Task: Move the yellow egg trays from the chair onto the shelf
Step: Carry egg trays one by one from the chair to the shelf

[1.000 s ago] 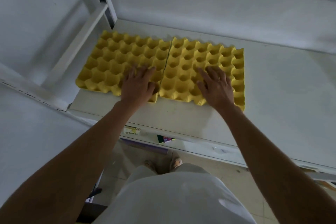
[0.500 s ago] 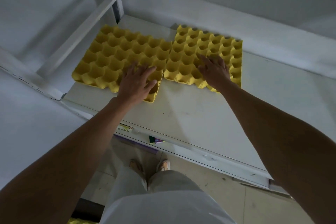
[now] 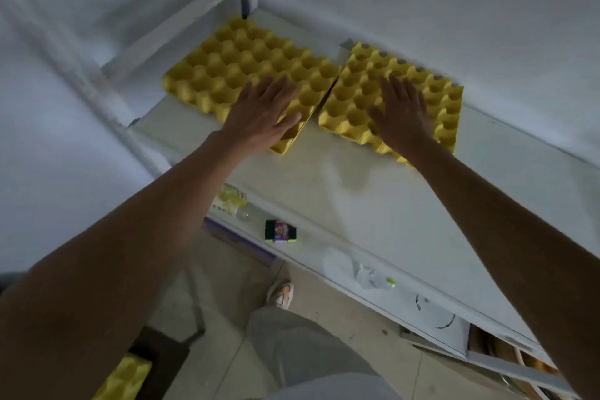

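Hands (image 3: 328, 114) flat on trays (image 3: 246, 65)

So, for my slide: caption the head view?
Both hands, left and right, press flat on two yellow egg trays on the shelf.

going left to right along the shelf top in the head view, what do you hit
left yellow egg tray → left hand flat on that tray's near right part → right yellow egg tray → right hand flat on it → bare white shelf board
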